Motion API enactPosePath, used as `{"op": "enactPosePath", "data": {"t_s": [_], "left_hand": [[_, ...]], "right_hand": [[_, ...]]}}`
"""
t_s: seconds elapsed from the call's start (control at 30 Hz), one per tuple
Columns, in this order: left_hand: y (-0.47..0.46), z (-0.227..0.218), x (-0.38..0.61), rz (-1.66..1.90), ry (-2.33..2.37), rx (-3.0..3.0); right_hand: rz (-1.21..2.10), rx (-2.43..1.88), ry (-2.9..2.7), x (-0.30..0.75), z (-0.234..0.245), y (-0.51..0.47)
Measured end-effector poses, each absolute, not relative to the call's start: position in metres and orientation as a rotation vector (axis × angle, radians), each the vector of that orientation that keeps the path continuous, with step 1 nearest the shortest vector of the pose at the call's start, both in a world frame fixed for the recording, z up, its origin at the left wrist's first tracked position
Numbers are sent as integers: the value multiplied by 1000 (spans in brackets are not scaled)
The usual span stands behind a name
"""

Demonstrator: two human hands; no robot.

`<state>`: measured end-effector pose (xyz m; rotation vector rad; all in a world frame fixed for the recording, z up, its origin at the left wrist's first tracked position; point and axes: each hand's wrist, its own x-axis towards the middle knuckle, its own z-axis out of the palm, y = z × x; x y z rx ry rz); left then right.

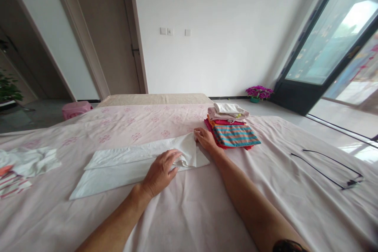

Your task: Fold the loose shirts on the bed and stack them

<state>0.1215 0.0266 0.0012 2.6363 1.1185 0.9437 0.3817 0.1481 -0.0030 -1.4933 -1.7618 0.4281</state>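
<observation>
A white garment point(118, 169) lies on the bed in a long folded strip, its right end lifted and turned over on itself. My right hand point(205, 138) pinches the far edge of that turned part, fingers closed on the cloth. On the near side, my left hand point(162, 170) rests on the strip with its fingers stretched and the thumb apart, beside a small bunched crease. Just right of my right hand stands a stack of folded clothes point(236, 136), with a striped teal and brown piece in front and a white one on top.
A pink sheet point(183, 212) covers the bed. Crumpled clothes point(32, 161) lie at the left edge, and eyeglasses point(344, 183) lie at the right. Beyond the bed are a pink stool point(76, 109), purple flowers point(259, 92) in a pot, and a glass door point(313, 55).
</observation>
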Motion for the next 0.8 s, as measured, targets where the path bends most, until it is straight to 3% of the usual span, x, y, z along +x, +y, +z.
{"op": "enactPosePath", "data": {"t_s": [0.4, 0.6, 0.8], "left_hand": [[37, 6, 109, 972, 1568, 2641], [31, 11, 110, 890, 1265, 2706], [28, 17, 113, 1098, 1227, 2778]], "right_hand": [[485, -1365, -1830, 381, -8, 149], [449, -1379, -1794, 382, -15, 154], [470, -1450, -1614, 384, -20, 160]]}}
